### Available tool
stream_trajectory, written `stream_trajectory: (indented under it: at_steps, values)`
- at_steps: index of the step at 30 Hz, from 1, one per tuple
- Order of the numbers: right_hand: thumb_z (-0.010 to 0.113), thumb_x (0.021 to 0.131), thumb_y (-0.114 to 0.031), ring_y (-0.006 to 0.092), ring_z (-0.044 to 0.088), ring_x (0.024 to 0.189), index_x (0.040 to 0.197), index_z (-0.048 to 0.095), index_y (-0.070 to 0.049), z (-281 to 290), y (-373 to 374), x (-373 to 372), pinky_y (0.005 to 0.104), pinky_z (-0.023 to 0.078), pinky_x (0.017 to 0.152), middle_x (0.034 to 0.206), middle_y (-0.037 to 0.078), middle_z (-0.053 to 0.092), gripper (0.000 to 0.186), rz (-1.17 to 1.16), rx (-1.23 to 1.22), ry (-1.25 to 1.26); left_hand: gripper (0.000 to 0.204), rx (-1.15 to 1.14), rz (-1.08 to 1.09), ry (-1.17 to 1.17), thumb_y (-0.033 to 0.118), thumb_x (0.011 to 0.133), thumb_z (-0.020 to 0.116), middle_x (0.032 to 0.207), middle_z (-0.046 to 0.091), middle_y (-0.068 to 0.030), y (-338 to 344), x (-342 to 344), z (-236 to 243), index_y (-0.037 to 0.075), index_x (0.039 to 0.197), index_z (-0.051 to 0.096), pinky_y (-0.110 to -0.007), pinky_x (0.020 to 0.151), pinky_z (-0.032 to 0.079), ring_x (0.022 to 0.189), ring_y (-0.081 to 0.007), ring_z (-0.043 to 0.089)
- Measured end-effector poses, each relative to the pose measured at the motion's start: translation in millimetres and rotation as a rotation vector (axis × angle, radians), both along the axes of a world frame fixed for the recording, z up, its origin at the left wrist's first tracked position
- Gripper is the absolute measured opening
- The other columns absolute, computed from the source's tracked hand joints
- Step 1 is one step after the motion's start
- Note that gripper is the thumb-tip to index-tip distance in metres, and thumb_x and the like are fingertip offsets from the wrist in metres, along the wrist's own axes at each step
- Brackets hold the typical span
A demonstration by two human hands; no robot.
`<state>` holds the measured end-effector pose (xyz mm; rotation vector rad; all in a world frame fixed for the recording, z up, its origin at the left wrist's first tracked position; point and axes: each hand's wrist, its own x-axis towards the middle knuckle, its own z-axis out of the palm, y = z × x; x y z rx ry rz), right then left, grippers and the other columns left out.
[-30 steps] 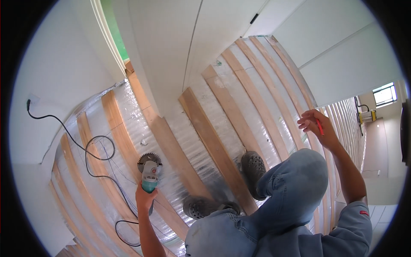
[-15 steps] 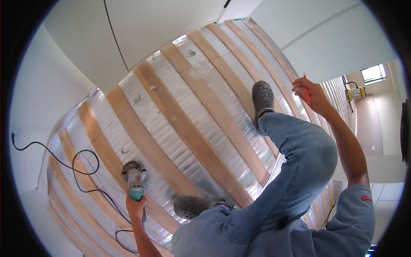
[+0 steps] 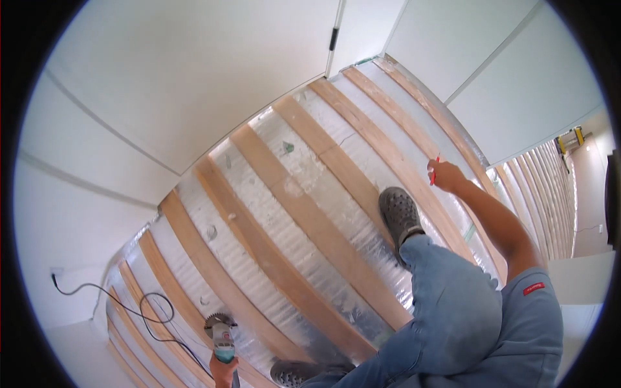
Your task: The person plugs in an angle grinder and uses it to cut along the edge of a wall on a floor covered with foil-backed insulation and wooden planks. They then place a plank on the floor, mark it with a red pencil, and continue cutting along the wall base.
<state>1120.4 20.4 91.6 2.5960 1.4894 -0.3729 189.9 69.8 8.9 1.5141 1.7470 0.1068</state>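
My left hand [image 3: 224, 372] is closed around an angle grinder [image 3: 224, 344] with a grey body and a teal rear. Its round toothed saw blade [image 3: 219, 322] hangs low over the foil-covered floor between two wooden battens; I cannot tell whether it touches. A red pencil [image 3: 433, 174] is pinched in my right hand [image 3: 449, 177]. That hand is held out above the battens, to the right of my forward shoe [image 3: 400, 210]. The fingers of my left hand are partly hidden behind the tool.
Parallel wooden battens [image 3: 291, 244] run across shiny foil sheeting [image 3: 259, 236]. A black cord [image 3: 169, 307] loops at the left and reaches a wall socket [image 3: 57, 273]. White doors and wall panels [image 3: 194, 84] stand ahead. A yellow-and-black tool [image 3: 570, 139] is at the far right.
The view has tilted up, so more of the doors and walls shows. In the picture the grinder sits lower and my right hand has shifted down and left. Both hands keep their hold.
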Motion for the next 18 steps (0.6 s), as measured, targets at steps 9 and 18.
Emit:
stream_trajectory:
  at_steps: [9,18]
  values:
    - [0.063,0.092,-0.016,0.0415,0.076,0.097,0.121,0.061,-0.004,-92.0,4.2,78.0,0.0545,0.059,0.082,0.104,0.024,0.076,0.031,-0.114,-0.393,0.017,0.061,-0.254,-0.205,0.08,0.026,0.064,0.09,0.094,0.076,-0.0146,97.4,246.3,135.1,0.0,0.116,0.071,-0.041,0.084,0.058,0.085,-0.0292,0.073]
    - [0.065,0.09,-0.018,0.0401,0.076,0.082,0.12,0.061,-0.002,-89.6,16.9,96.6,0.0524,0.059,0.077,0.094,0.022,0.077,0.034,0.025,-0.356,0.165,0.062,-0.393,-0.336,0.079,0.038,0.073,0.089,0.093,0.077,-0.0159,208.9,516.9,161.5,0.001,0.12,0.07,-0.041,0.08,0.059,0.085,-0.0302,0.076]
